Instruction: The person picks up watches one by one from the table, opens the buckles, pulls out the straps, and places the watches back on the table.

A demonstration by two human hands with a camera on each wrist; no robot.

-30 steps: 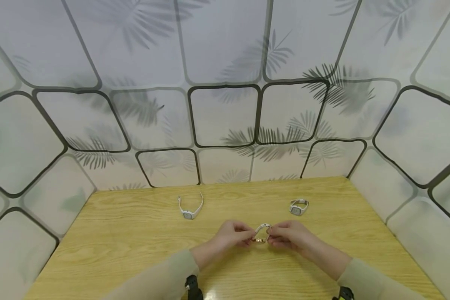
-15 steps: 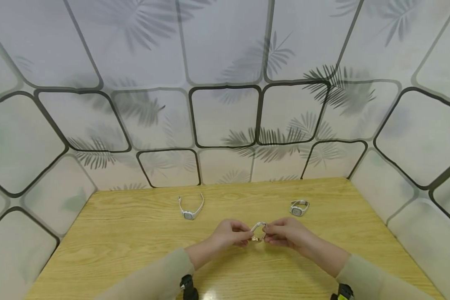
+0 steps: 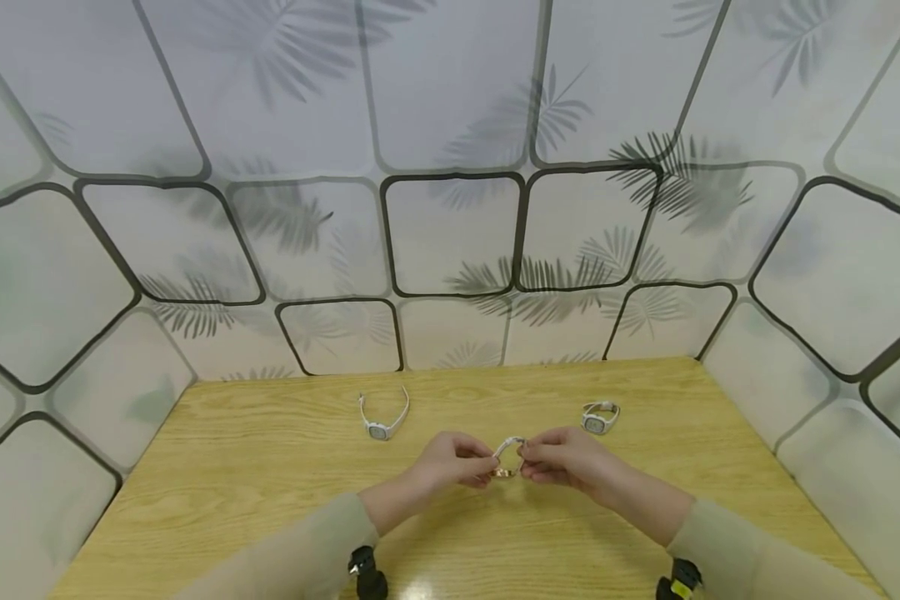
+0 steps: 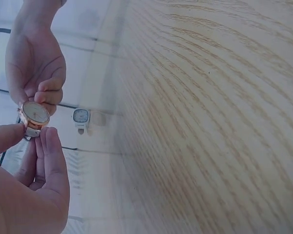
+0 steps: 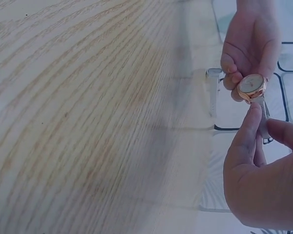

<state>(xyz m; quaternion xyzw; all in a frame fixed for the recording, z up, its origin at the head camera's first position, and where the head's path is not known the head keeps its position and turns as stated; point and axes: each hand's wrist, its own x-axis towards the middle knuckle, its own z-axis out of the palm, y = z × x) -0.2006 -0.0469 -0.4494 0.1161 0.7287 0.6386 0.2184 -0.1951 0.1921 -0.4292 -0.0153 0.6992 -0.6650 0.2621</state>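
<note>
Between both hands is a wristwatch (image 3: 503,472) with a round rose-gold case, a pale dial and a white strap. The strap curves up into a loop in the head view. My left hand (image 3: 456,461) pinches the watch close to its case, thumb against fingers. On the other side, my right hand (image 3: 570,460) pinches the white strap (image 5: 264,126) between thumb and fingers, as the right wrist view shows. The dial (image 4: 36,112) faces up toward the left wrist camera. Fingertips cover parts of the strap.
Farther back on the wooden table (image 3: 270,467), a white square-faced watch (image 3: 378,431) lies at left with its strap spread apart. Another white watch (image 3: 593,423) sits at right, its strap looped. A patterned curtain (image 3: 450,233) borders the table's back and sides.
Both hands, holding the rose-gold watch, have shifted slightly left and a little farther from the body. The two white watches have stayed in place.
</note>
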